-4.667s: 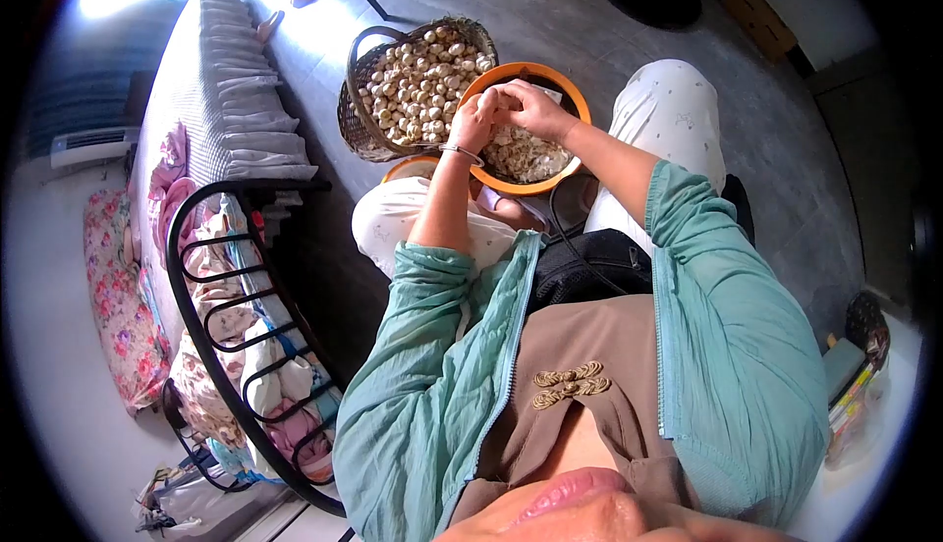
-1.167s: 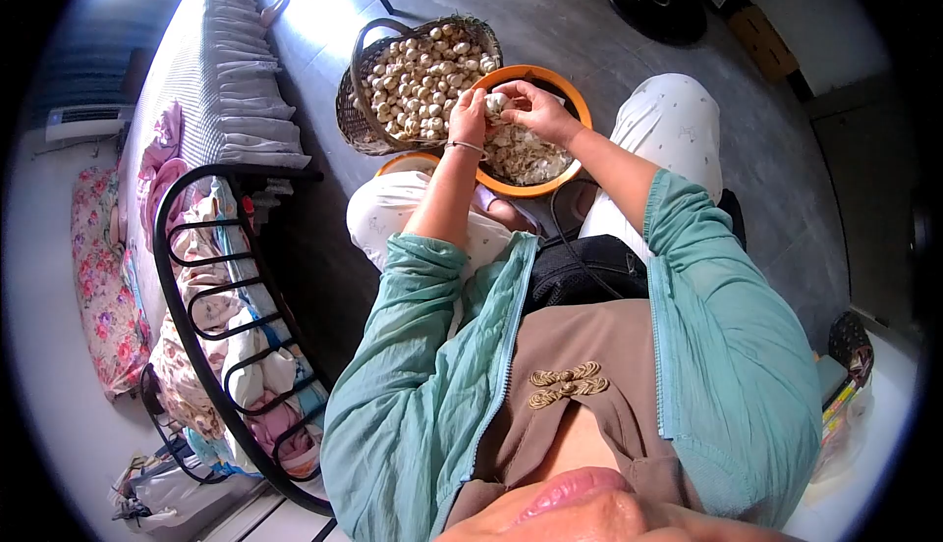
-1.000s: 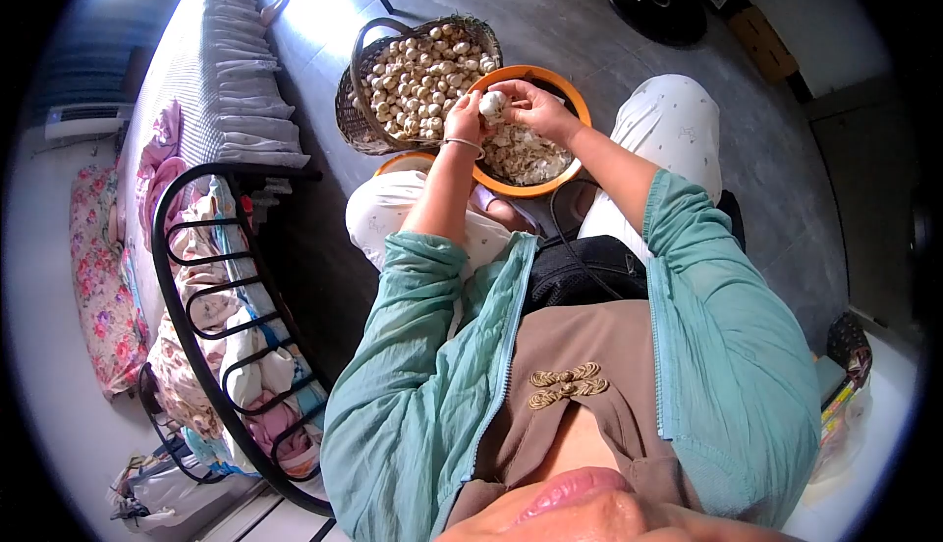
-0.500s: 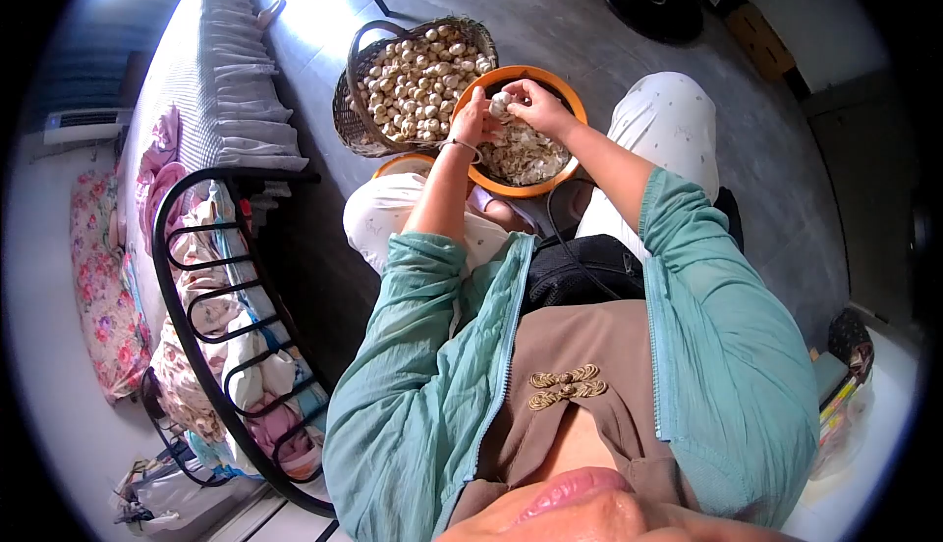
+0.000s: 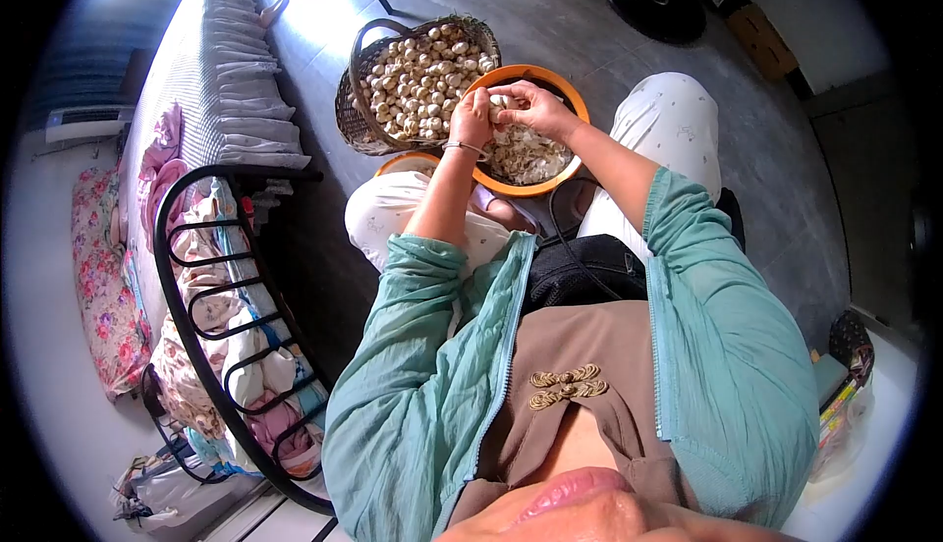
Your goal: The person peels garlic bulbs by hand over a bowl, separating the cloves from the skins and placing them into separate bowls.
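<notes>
A whitish garlic bulb (image 5: 499, 105) is between my two hands, above the orange-rimmed basin (image 5: 580, 100). My right hand (image 5: 538, 110) grips it from the right, thumb and fingers curled round it. At the bulb's left side, my left hand (image 5: 471, 120), with a bracelet at the wrist, has its fingertips pinched together against it. Loose papery garlic skins (image 5: 530, 159) lie in the basin below. Just left of the basin, a wicker basket (image 5: 346, 115) with an arched handle holds many garlic bulbs (image 5: 422, 81).
A second orange-rimmed container (image 5: 403, 162) sits partly hidden by my left knee. On the left stands a bed with a pale ruffled cover (image 5: 241, 71) and a black metal frame (image 5: 177, 297). A black round base (image 5: 658, 12) rests on the grey floor (image 5: 776, 179).
My left hand's fingers have closed in to the bulb, where they were more spread before. The right hand has turned slightly over the bulb, covering more of it.
</notes>
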### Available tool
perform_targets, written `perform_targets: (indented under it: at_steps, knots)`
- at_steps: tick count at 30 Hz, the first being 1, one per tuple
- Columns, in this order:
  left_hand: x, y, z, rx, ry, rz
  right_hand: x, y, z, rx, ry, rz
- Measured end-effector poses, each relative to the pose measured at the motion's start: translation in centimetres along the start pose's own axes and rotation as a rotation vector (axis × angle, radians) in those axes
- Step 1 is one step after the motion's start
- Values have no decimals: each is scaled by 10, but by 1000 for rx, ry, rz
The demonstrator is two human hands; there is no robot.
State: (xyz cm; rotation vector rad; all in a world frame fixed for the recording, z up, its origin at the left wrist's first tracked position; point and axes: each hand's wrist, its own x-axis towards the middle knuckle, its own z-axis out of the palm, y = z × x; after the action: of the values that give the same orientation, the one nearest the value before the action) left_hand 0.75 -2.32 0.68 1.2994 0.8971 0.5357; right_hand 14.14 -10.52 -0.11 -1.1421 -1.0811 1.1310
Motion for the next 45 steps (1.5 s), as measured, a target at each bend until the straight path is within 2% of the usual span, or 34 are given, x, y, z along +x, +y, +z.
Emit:
perform_targets:
  at_steps: [4, 8, 11, 12, 14, 16, 17, 18, 20, 22, 23, 24, 25, 27, 29, 32, 33, 34, 35, 36, 40, 43, 45]
  knots:
    - [-10, 20, 7, -75, 94, -81, -4, -15, 4, 164, -29, 34]
    - [4, -6, -8, -176, -21, -151, -4, -19, 5, 212, -81, 38]
    - [8, -16, -12, 198, -87, -176, -5, -21, 4, 254, -53, 125]
    - [7, -20, -9, 165, -56, -229, -5, -21, 4, 272, -20, 125]
    - [15, -40, -9, 432, -49, 42, -4, -18, 1, 283, 12, 128]
    - [24, -36, -10, 124, 26, -270, -1, -5, -1, 97, 89, 119]
    - [8, -8, -2, -80, 59, -336, 0, 1, -3, 62, 100, 124]
    - [2, 3, 0, -80, 59, -336, 2, 5, -3, 62, 100, 124]
    - [-5, 15, 2, -45, -9, -243, 2, 8, -3, -159, 177, 32]
    - [-7, 14, 1, -60, -3, -280, 3, 8, 0, -138, 170, -21]
    - [-5, 7, -1, -62, -104, -233, 2, 7, 1, -121, 163, -74]
    - [-1, 2, -2, -64, -207, -185, 2, 5, 2, -121, 163, -74]
    - [0, 0, -2, -214, -175, -186, 2, 4, 4, -148, 204, -66]
    - [2, -1, -4, -267, -166, -155, 2, 1, 3, -176, 250, -58]
    - [5, 0, -2, -328, -189, -130, 0, -3, 0, -255, 184, 33]
    - [-1, 2, -2, -289, -243, -162, -2, -4, 0, -175, 141, 17]
    - [-2, 4, 0, -293, -225, -171, -2, -4, 0, -175, 141, 17]
    - [-2, 6, 1, -295, -223, -171, -2, -3, 0, -312, 164, -59]
    - [-3, 8, 0, -127, -167, -159, -3, -2, 1, -449, 186, -135]
    - [-2, 10, 1, 43, -113, -145, -3, -2, -1, -449, 186, -135]
    - [-1, 5, -1, 156, -98, -16, 1, 1, -2, -256, 111, -65]
    - [-5, 6, 6, 133, -10, 5, -1, 0, -2, -159, 75, -38]
    - [-7, 8, 7, 189, 130, 121, -2, -6, 0, -150, 45, -19]
